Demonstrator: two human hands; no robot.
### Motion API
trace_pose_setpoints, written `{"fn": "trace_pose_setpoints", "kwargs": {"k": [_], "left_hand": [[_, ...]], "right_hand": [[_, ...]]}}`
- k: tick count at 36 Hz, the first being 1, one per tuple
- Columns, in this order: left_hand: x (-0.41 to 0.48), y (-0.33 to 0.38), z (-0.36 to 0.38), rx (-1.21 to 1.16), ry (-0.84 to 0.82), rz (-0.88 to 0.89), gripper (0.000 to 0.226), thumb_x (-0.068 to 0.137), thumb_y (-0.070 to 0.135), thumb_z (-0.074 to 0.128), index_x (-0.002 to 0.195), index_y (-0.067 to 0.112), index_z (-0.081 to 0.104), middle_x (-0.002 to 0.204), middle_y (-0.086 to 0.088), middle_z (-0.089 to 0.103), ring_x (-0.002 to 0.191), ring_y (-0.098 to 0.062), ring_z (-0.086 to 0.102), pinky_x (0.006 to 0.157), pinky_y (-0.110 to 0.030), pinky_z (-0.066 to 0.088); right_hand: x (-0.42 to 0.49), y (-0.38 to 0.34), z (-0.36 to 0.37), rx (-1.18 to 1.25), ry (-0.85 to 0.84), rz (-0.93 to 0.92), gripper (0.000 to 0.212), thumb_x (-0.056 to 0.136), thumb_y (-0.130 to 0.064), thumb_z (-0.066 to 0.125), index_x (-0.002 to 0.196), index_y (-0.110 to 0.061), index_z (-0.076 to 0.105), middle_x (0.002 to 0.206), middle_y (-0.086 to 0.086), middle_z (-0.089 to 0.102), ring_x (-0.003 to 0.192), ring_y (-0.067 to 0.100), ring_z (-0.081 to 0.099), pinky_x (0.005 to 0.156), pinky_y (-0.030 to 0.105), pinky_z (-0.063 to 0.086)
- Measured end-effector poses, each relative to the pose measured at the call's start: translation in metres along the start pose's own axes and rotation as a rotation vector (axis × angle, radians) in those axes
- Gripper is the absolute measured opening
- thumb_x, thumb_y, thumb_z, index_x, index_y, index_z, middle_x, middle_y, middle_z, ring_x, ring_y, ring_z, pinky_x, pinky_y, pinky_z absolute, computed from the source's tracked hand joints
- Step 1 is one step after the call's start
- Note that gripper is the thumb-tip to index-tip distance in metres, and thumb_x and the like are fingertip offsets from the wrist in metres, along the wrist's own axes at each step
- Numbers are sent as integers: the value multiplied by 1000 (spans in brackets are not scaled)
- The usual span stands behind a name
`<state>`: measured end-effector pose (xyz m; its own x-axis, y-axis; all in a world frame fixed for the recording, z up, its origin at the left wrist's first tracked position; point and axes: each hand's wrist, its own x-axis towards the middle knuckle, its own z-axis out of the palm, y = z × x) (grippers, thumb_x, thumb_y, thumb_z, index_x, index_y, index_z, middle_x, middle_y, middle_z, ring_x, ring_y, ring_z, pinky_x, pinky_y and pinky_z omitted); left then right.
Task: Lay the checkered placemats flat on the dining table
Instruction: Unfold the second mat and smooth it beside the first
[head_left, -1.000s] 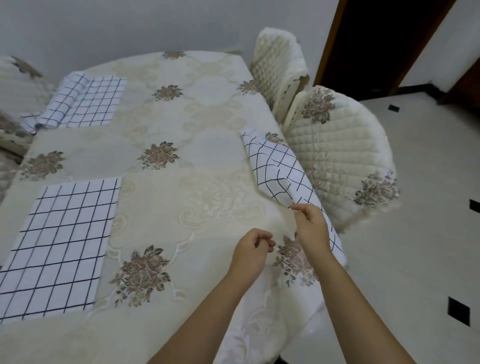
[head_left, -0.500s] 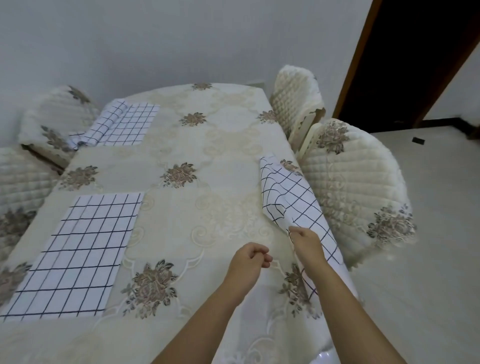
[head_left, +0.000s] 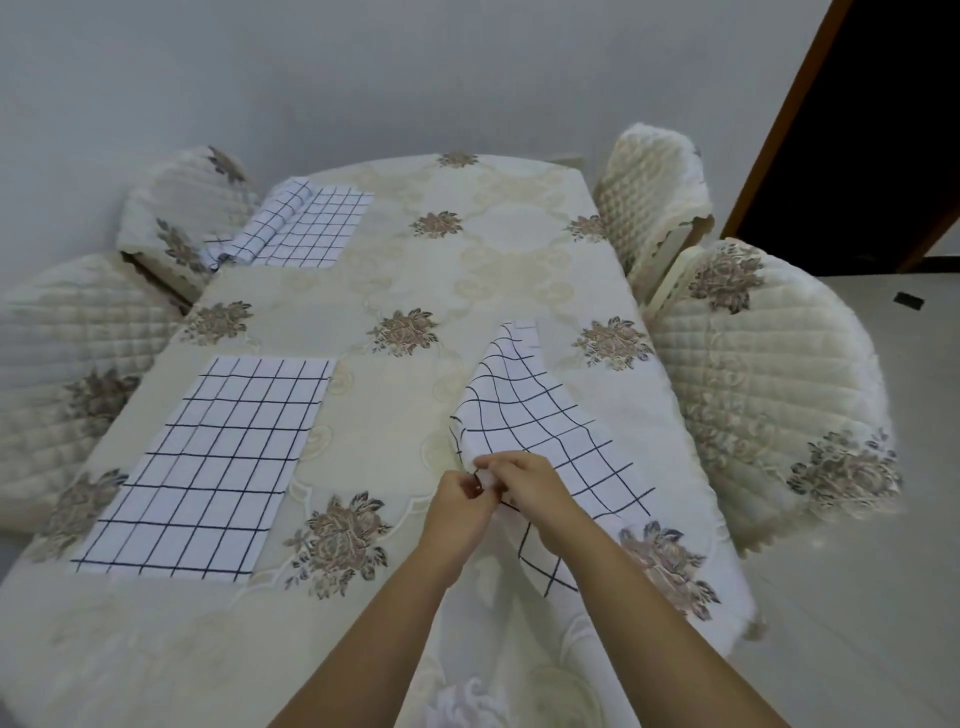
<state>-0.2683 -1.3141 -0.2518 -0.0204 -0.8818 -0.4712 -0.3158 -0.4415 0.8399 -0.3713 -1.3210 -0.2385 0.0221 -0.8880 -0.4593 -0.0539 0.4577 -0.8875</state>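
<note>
My left hand (head_left: 460, 501), empty and apart half a second ago, has joined my right hand (head_left: 530, 486). Both pinch the near edge of the white, dark-checked cloth placemat (head_left: 524, 410), now spread wider beyond my fingers on the cream floral-clothed dining table (head_left: 415, 270). Left of my grip lies a flat checkered placemat (head_left: 223, 457), and right of it stands a quilted cream chair (head_left: 753, 364). My right wrist hides the pinched fold.

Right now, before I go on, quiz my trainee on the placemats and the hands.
1. True or false: the near-left placemat lies flat on the table.
2. Who pinches the near corner of the right placemat? A the left hand alone; B the right hand alone; C both hands.
3. How many checkered placemats are in view?
Key: 1 true; 2 C; 3 three.
</note>
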Motion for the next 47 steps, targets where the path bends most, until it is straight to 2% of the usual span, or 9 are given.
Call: {"fn": "trace_pose_setpoints", "kwargs": {"k": [7, 14, 17, 20, 22, 25, 29, 38, 47], "left_hand": [[5, -21, -24, -27, 165, -92, 22, 87, 9, 46, 67, 15, 53, 69, -3, 57, 70, -20, 60, 62, -29, 42], [5, -37, -50, 133, 334, -63, 17, 89, 10, 48, 73, 14, 47, 62, 1, 45, 55, -16, 41, 56, -37, 40], [3, -40, -54, 254, 405, -23, 2, 90, 10, 48, 90, 11, 50, 77, -2, 53, 70, -23, 50, 63, -37, 44], [1, -44, -50, 590, 536, 150, 31, 83, 3, 58, 114, 4, 53, 105, -14, 56, 92, -31, 55, 74, -39, 45], [-4, -47, -42, 849, 571, 410, 46, 60, -5, 73, 104, -2, 62, 100, -19, 63, 89, -36, 62, 74, -41, 51], [-11, -50, -24, 1036, 340, 699, 53, 45, 5, 83, 97, 3, 68, 105, -15, 67, 96, -30, 66, 78, -36, 53], [-13, -65, 0, 1185, -153, 584, 45, 85, 26, 53, 127, 12, 46, 143, -6, 37, 132, -20, 33, 106, -36, 26], [-8, -68, 11, 1326, -134, 524, 43, 88, 29, 46, 126, 9, 42, 135, -7, 39, 123, -25, 36, 88, -38, 39], [-3, -73, 14, 1359, -86, 551, 38, 93, 13, 39, 130, 7, 39, 130, -10, 42, 117, -27, 40, 85, -39, 41]], "right_hand": [[0, 9, 8, -37, -57, 0, 23, 93, -15, 44, 101, -19, 65, 99, -6, 69, 79, 9, 62, 67, 19, 44], [6, 29, -17, -10, 106, 33, 19, 94, -12, 44, 94, -19, 63, 94, 0, 68, 73, 10, 60, 65, 19, 44], [7, 44, -29, -88, 149, 42, 16, 92, -11, 47, 99, -15, 61, 100, 4, 66, 79, 13, 60, 68, 21, 46], [5, 57, -33, -244, 119, 18, 21, 90, -10, 52, 108, -13, 62, 110, 5, 64, 100, 18, 59, 87, 28, 47], [3, 62, -32, -317, 70, 11, 23, 89, -11, 54, 111, -13, 62, 110, 1, 63, 101, 15, 57, 85, 25, 44], [3, 65, -27, -341, 38, 14, 23, 89, -13, 54, 111, -12, 62, 106, -2, 61, 98, 12, 55, 83, 22, 41], [5, 64, -20, -406, 7, -12, 27, 89, -12, 54, 115, -10, 60, 113, 2, 61, 101, 12, 54, 87, 23, 43], [3, 72, -20, -746, -79, -181, 30, 84, -14, 58, 114, -12, 61, 112, 4, 51, 94, 11, 51, 79, 17, 39], [0, 74, -23, -950, -180, -286, 39, 83, -17, 58, 121, -12, 55, 124, 4, 42, 116, 18, 42, 98, 28, 40]]}}
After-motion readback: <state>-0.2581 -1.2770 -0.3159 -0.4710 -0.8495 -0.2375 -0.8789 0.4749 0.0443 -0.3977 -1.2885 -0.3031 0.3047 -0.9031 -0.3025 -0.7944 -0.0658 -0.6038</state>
